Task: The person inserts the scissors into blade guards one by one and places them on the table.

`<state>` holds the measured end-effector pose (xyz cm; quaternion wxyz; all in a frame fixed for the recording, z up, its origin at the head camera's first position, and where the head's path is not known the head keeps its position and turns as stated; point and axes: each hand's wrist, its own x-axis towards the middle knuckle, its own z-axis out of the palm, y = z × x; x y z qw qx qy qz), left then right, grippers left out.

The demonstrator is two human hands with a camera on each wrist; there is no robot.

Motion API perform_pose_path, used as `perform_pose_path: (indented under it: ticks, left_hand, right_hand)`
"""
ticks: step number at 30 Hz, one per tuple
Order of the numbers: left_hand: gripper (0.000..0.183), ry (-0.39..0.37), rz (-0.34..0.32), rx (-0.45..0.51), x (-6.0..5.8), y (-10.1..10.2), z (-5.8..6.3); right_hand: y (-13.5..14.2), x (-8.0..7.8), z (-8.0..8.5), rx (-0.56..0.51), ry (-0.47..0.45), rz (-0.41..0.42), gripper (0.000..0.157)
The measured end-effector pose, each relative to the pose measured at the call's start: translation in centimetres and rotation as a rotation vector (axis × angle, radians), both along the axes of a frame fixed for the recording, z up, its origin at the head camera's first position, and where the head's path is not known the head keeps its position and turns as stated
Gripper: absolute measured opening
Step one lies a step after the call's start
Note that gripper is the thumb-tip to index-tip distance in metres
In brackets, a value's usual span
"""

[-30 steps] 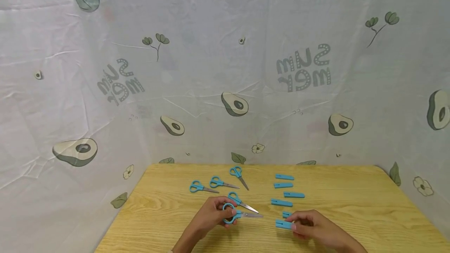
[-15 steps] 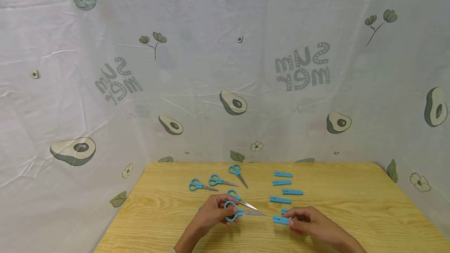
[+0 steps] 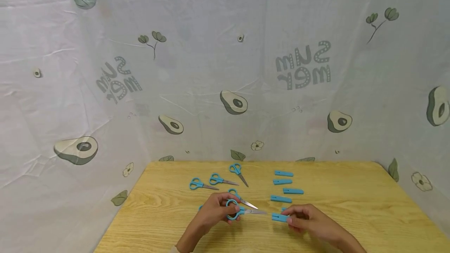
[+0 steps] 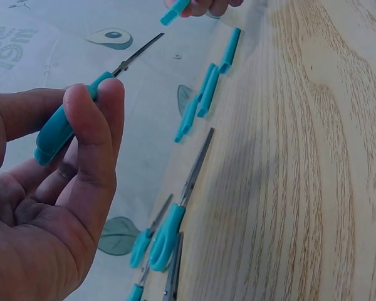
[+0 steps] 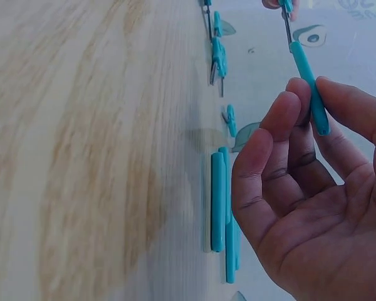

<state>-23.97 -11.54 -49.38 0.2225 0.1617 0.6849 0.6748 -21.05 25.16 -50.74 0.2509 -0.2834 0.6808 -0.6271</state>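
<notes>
My left hand [image 3: 215, 211] pinches a pair of scissors [image 3: 241, 210] by its light blue handles, with the metal blades pointing right. In the left wrist view the thumb and fingers grip the handle [image 4: 61, 128], and the blades look closed together. Facing it, my right hand [image 3: 311, 221] pinches the far end of a light blue scissors cap [image 3: 279, 217] with thumb and fingertips. The cap's slotted end points left at the blade tip, with a small gap between them in the head view. Both things are held above the wooden table [image 3: 351, 206].
Several more blue-handled scissors [image 3: 197, 184] lie behind my left hand, one [image 3: 247, 204] just beyond the held pair. On the right, several loose caps [image 3: 281, 198] lie in a rough column, the nearest [image 3: 283, 209] partly hidden behind my right hand. A printed curtain [image 3: 197, 69] hangs behind.
My left hand has moved slightly right with the scissors, and my right hand slightly left with the cap. The gap between blade tip and cap has narrowed.
</notes>
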Motion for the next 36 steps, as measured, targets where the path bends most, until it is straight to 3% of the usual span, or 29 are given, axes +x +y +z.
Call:
perform_pose_path:
  ticks: [27, 36]
  left_hand:
    - [0.033, 0.007, 0.011, -0.01, -0.01, 0.39, 0.27]
    - [0.034, -0.001, 0.007, -0.002, -0.07, 0.39, 0.48]
  right_hand:
    - [-0.55, -0.53, 0.4, 0.035, 0.034, -0.042, 0.041]
    - [-0.56, -0.75, 0.38, 0.018, 0.017, -0.021, 0.04]
